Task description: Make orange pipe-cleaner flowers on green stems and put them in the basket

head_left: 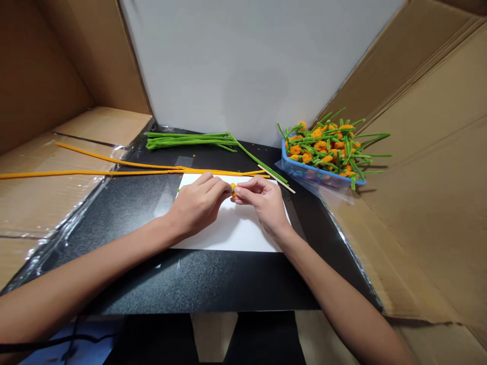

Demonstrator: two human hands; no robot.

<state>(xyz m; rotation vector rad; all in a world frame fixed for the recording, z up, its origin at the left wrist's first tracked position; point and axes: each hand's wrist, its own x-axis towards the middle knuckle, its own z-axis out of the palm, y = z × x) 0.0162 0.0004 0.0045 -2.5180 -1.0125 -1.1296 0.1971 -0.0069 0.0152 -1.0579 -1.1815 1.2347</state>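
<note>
Over a white sheet of paper [243, 235], my two hands meet at a small orange pipe-cleaner piece [233, 190] with a bit of green on it. My right hand [264, 200] pinches it between thumb and fingers. My left hand [201, 203] is closed at its other side, fingertips pressed together against it; part of the piece is hidden by the fingers. Long orange pipe cleaners [144, 166] lie just beyond the hands, reaching to the left. A bundle of green pipe cleaners [186, 141] rests farther back.
A blue basket [323, 176] at the back right is heaped with orange and green pipe-cleaner pieces. A thin wooden stick [276, 179] lies beside a green stem. Cardboard walls [429, 167] flank the black table [171, 284], and a pale panel [243, 61] stands behind.
</note>
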